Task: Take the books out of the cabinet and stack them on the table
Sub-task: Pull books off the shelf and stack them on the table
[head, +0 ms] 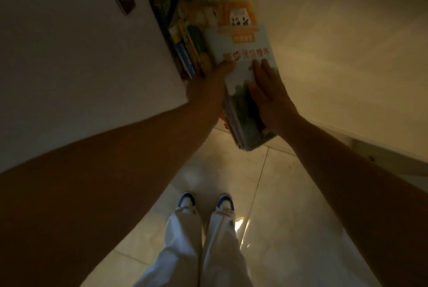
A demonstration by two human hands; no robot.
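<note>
Early stage. Both hands draw a bundle of books (240,82) from the cabinet (92,43). Left hand (208,85) clamps its left side, fingers hidden; right hand (268,92) lies flat on the cover, fingers together. More books (187,52) remain shelved; no table visible.

Both hands, left hand (208,85) and right hand (268,94), hold a thin glossy picture-book bundle (243,73) (red title) beside the white cabinet wall (81,55).

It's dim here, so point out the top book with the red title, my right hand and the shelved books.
top book (240,48), head view, pale upper cover
right hand (268,92), head view, back of hand
shelved books (192,50), head view, spines
</note>
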